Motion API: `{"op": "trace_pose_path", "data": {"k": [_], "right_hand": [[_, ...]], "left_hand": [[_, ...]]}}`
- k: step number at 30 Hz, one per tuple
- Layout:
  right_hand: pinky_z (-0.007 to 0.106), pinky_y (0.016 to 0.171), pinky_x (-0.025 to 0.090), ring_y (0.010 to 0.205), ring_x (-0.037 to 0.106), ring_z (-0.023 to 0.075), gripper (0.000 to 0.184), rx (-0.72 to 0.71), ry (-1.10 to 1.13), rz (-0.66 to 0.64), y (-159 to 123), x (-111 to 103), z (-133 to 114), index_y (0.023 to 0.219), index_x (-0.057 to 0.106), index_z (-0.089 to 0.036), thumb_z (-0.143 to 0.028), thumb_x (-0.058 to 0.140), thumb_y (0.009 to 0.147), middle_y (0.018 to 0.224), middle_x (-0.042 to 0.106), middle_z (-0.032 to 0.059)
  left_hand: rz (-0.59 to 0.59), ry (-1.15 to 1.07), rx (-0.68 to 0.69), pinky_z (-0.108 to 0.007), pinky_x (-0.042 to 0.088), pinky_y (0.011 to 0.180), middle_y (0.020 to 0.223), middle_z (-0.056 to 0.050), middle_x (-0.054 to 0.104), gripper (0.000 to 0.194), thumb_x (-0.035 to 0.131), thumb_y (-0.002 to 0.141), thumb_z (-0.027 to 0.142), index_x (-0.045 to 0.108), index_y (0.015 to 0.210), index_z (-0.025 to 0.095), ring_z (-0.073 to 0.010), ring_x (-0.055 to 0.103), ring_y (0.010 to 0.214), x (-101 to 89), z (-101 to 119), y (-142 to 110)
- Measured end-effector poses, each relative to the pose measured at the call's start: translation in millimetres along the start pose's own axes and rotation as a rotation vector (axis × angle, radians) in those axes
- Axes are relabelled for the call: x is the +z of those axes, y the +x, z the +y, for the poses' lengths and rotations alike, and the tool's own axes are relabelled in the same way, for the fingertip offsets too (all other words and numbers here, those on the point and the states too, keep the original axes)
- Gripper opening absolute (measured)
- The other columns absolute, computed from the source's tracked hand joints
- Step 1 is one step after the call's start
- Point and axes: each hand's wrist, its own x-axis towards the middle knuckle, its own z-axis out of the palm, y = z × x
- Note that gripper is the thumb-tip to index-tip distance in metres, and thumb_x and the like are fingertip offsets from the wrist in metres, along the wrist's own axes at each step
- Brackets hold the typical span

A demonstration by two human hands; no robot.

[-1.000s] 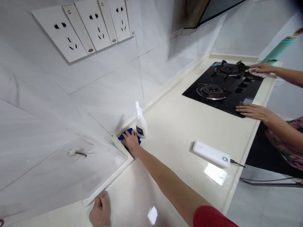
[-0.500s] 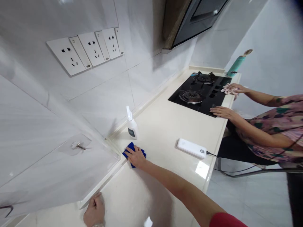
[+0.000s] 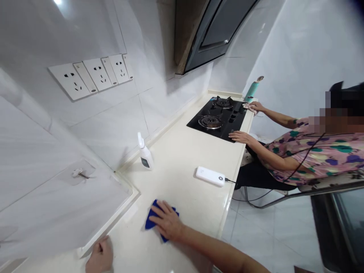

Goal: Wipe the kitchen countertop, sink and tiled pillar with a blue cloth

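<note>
My right hand (image 3: 167,222) lies flat, fingers spread, pressing a blue cloth (image 3: 151,221) onto the cream countertop (image 3: 182,163) near its front edge. My left hand (image 3: 99,258) rests on the counter at the bottom left, curled into a loose fist beside the white wall panel's lower edge; nothing shows in it. A small white spray bottle (image 3: 145,153) stands upright by the back wall, well beyond the cloth.
A white power bank (image 3: 210,176) with a cable lies near the counter's front edge. Farther along, a black gas hob (image 3: 217,117) is being wiped by another person (image 3: 313,151) holding a pink cloth. A green bottle (image 3: 252,89) stands past the hob. Sockets (image 3: 93,74) sit on the wall.
My right hand has dragged the blue cloth from the back corner by the spray bottle toward me, to the counter's front. The camera view has pulled back and risen. My left hand stays put.
</note>
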Motion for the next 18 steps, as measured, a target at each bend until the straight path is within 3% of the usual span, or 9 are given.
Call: {"op": "trace_pose_path", "data": {"k": [2,5,8,13,15,18], "right_hand": [[0.053,0.120,0.023,0.149,0.020,0.0287,0.045,0.148,-0.050,0.067,7,-8,27,0.140,0.051,-0.030,-0.040,0.043,0.097,0.158,0.037,0.0036],[0.051,0.115,0.030,0.147,0.024,0.0301,0.046,0.398,-0.143,0.109,35,-22,61,0.142,0.049,-0.025,-0.035,0.037,0.099,0.157,0.038,0.0074],[0.053,0.106,0.035,0.144,0.027,0.0346,0.048,0.523,-0.235,0.054,77,-28,71,0.144,0.045,-0.023,-0.031,0.035,0.098,0.158,0.036,0.0105],[0.058,0.105,0.033,0.144,0.023,0.0365,0.053,0.456,-0.247,-0.066,128,-21,46,0.148,0.038,-0.020,-0.026,0.036,0.096,0.160,0.030,0.0129],[0.060,0.106,0.032,0.144,0.022,0.0372,0.054,0.380,-0.192,-0.107,123,-17,30,0.149,0.038,-0.019,-0.025,0.036,0.095,0.159,0.032,0.0122],[0.063,0.107,0.031,0.144,0.022,0.0390,0.056,0.251,-0.086,-0.166,83,-7,-3,0.149,0.037,-0.020,-0.028,0.039,0.094,0.159,0.034,0.0094]], "left_hand": [[0.001,-0.008,0.003,-0.037,0.046,0.064,0.081,-0.010,0.075,0.053,0.032,0.088,0.050,0.072,0.115,0.028,-0.0268,0.060,0.060,-1.6,1,-2],[-0.002,-0.040,-0.003,-0.036,0.045,0.062,0.077,-0.009,0.074,0.050,0.034,0.087,0.050,0.074,0.110,0.030,-0.0257,0.059,0.058,-0.3,-1,-1],[-0.007,-0.072,-0.008,-0.037,0.045,0.064,0.079,-0.008,0.075,0.049,0.036,0.086,0.050,0.074,0.110,0.030,-0.0255,0.058,0.059,3.5,-5,1],[-0.012,-0.094,-0.002,-0.036,0.045,0.067,0.085,-0.008,0.076,0.047,0.037,0.087,0.045,0.075,0.108,0.028,-0.0249,0.061,0.064,3.6,-3,-3],[-0.022,-0.096,-0.015,-0.036,0.045,0.069,0.088,-0.007,0.077,0.046,0.036,0.087,0.044,0.074,0.110,0.029,-0.0249,0.061,0.066,2.6,-2,-4],[-0.040,-0.093,-0.025,-0.036,0.045,0.070,0.090,-0.007,0.077,0.047,0.036,0.088,0.044,0.074,0.110,0.029,-0.0249,0.060,0.066,2.9,-2,-4]]}}
